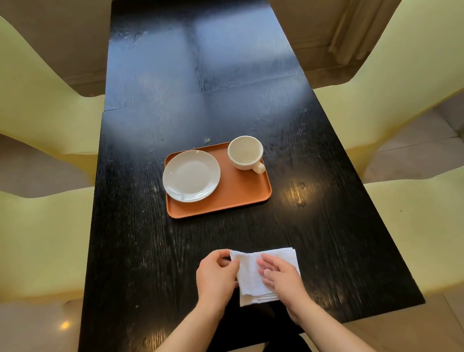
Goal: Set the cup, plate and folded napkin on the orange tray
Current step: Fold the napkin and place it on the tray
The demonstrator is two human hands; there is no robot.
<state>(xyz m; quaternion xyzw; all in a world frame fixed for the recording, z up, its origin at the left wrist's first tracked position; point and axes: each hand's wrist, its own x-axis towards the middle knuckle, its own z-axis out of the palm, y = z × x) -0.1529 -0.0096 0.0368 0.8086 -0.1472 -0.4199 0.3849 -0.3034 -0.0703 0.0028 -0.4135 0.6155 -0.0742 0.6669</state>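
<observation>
both hands are on the white napkin (262, 276) at the near end of the black table (176, 262), well short of the orange tray (240, 194). the left hand (214, 277) pinches the napkin's far-left corner between thumb and fingers, the right hand (283, 275) lies flat and open on top, pinning it. the napkin's folded layers show at its near edge; its long axis is hard to tell. the tray runs long side left to right, plate (191, 176) on its left half, cup (245, 153) at the far-right corner, handle pointing near-right. bare tray shows along the near-right, and open table lies between napkin and tray
</observation>
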